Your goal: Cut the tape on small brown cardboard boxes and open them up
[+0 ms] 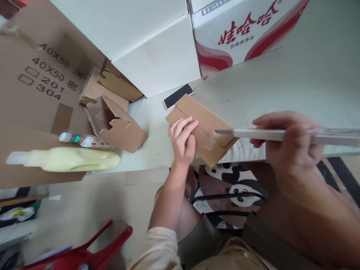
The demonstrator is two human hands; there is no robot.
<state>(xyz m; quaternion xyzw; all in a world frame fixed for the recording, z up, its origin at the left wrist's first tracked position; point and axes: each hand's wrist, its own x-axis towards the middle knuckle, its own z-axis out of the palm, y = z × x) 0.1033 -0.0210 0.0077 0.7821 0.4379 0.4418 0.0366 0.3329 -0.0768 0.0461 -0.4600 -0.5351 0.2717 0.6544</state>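
A small brown cardboard box lies slanted near the table's front edge, its flaps folded down. My left hand rests on top of its left part, fingers stretched out over the cardboard and the thumb beside them. To the right, my right hand is closed around a utility knife with a pale handle. The blade is out and points left, over the right end of the box; whether it touches the cardboard I cannot tell. A dark-faced, white-edged device lies just behind the box.
Opened small cardboard boxes stand left, beside a small labelled bottle and a pale yellow bottle on their sides. A large carton is further left. White cartons line the back. A red chair-like object is below.
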